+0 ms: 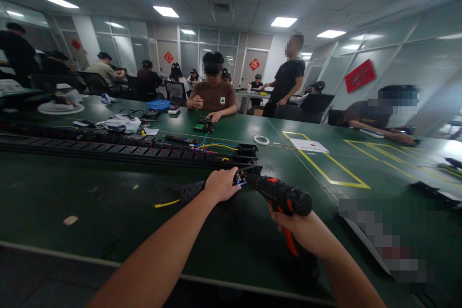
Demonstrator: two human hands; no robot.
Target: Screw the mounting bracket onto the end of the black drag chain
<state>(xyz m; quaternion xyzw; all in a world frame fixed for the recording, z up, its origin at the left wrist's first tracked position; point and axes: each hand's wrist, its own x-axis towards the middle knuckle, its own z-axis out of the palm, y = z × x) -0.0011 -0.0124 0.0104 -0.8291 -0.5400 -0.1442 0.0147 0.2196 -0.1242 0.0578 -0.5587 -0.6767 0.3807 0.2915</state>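
Note:
My right hand (294, 225) grips a black and orange power screwdriver (279, 192) by its handle. The tool's nose points left, close to the open end of a black socket strip part (192, 191). My left hand (221, 185) is wrapped over that part and holds it on the green table. Small electronics show at its open end beside my fingers; the screwdriver's tip is too dark to tell whether it touches them. A yellow cable (166, 203) comes out of the part's left end.
Long black power strips (108, 151) lie across the table (144, 245) beyond my hands. Blue and yellow wires (212, 145) run from their right end. A white ring (261, 140) and a paper sheet (309, 145) lie further right. A co-worker (212, 94) sits opposite, with a green circuit board (204, 126).

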